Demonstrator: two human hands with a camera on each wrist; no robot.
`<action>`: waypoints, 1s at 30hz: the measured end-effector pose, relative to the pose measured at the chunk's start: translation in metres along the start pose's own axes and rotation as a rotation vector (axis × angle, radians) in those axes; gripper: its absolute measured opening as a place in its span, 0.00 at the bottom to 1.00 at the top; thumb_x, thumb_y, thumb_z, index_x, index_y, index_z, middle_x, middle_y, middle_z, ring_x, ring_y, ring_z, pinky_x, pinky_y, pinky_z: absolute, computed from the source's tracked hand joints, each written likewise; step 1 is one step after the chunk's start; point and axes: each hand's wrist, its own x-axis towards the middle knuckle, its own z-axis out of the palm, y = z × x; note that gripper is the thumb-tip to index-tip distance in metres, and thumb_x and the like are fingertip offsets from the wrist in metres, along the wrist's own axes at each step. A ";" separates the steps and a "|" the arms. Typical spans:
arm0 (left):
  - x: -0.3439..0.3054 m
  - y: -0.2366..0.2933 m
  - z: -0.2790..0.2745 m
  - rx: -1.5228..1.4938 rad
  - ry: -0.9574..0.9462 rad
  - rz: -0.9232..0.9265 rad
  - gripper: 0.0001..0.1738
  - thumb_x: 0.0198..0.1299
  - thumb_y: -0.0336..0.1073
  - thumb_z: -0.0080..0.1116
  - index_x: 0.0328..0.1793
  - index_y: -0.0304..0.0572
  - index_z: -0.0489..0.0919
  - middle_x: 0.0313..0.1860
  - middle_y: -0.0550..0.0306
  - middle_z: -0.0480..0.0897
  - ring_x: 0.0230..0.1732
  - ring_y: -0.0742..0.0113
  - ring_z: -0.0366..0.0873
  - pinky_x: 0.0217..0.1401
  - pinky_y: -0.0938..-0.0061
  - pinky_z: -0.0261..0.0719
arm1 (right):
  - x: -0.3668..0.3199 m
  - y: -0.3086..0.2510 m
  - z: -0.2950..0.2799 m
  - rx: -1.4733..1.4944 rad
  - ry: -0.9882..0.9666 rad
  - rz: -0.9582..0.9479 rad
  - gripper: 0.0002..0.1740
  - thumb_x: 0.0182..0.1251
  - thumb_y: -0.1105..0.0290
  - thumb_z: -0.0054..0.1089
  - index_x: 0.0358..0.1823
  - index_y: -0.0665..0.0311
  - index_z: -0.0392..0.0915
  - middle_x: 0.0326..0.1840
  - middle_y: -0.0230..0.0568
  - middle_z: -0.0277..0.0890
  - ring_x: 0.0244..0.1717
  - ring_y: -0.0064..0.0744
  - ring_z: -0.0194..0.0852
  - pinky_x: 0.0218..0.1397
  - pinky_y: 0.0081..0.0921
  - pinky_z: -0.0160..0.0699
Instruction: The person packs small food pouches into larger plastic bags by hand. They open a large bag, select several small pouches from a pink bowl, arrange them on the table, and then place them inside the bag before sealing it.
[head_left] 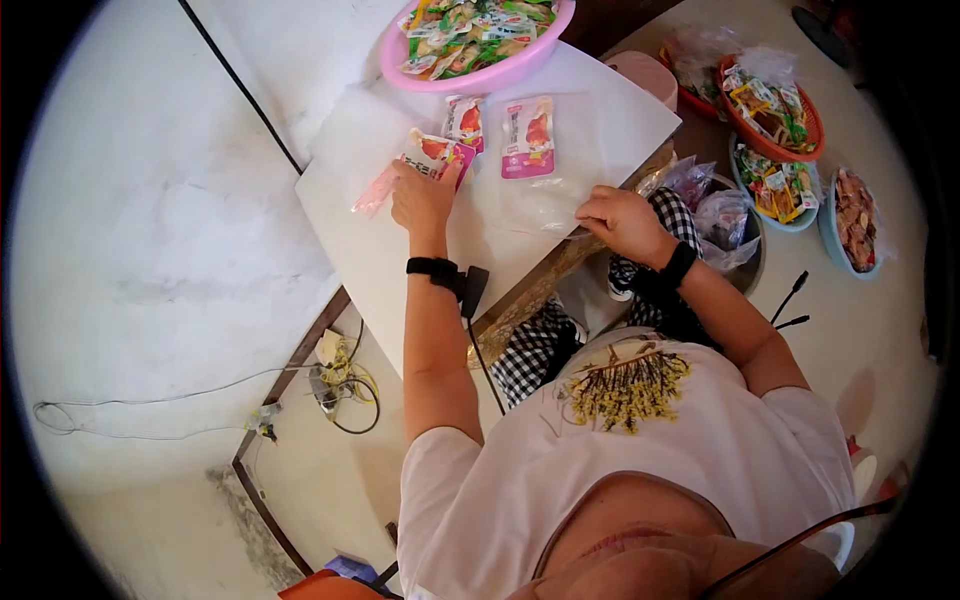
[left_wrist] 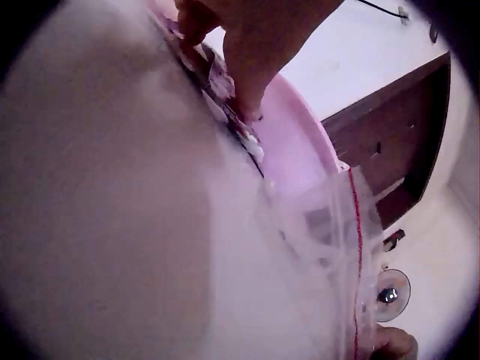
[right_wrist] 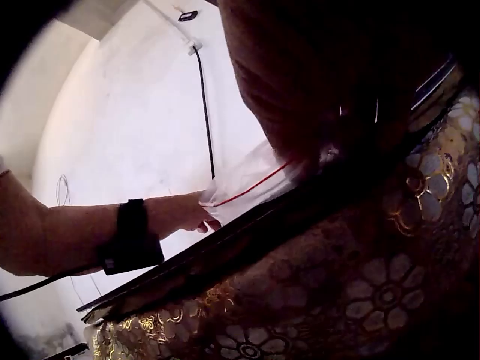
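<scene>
Whitewashed wall (head_left: pixel 150 230) and pale floor (head_left: pixel 860 320) surround a white tabletop (head_left: pixel 355 245), all fading into the lens's black rim. Much of the left wrist view is a pale blur, and the right wrist view leaves the right hand (head_left: pixel 625 225) in deep shadow. From the head view, its fingers are curled, pinching the near edge of a transparent zip bag (head_left: pixel 550 205). On the tabletop, the left hand (head_left: pixel 420 200) has its fingers bent round a pink-and-white food sachet (head_left: pixel 440 150), hiding the middle of it. Another sachet (head_left: pixel 464 118) lies just beyond; a third sachet (head_left: pixel 528 137) shows within the bag's outline, apparently inside.

Cut off by the top edge, a pink basin (head_left: pixel 500 79) is heaped with green-and-white packets (head_left: pixel 470 38). To the right, a red basket (head_left: pixel 770 147) holds yellow and green packets under crumpled film; a blue basin (head_left: pixel 800 222) below holds similar ones. Reddish-brown contents, too small to identify, fill a light-blue tub (head_left: pixel 846 258)
</scene>
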 end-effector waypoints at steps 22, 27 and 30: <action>-0.097 -0.057 -0.066 -1.315 -0.514 -0.236 0.05 0.65 0.29 0.54 0.46 0.39 0.77 0.26 0.61 0.79 0.17 0.79 0.70 0.13 0.83 0.62 | 0.003 -0.027 0.003 0.009 0.247 0.014 0.04 0.62 0.73 0.60 0.33 0.65 0.77 0.29 0.43 0.72 0.29 0.45 0.73 0.32 0.34 0.71; -0.145 -0.052 -0.064 -1.420 -0.859 -0.265 0.07 0.67 0.29 0.51 0.45 0.33 0.76 0.27 0.58 0.80 0.13 0.80 0.68 0.10 0.87 0.59 | 0.006 -0.032 0.001 0.065 0.334 0.006 0.03 0.61 0.71 0.60 0.32 0.62 0.77 0.28 0.42 0.72 0.29 0.46 0.74 0.31 0.37 0.73; -0.147 -0.034 -0.056 -1.367 -0.901 -0.293 0.06 0.67 0.27 0.48 0.42 0.33 0.75 0.24 0.59 0.79 0.11 0.82 0.64 0.10 0.87 0.60 | 0.005 -0.031 0.003 0.054 0.307 -0.007 0.04 0.61 0.71 0.61 0.33 0.63 0.77 0.29 0.42 0.73 0.29 0.47 0.74 0.32 0.37 0.72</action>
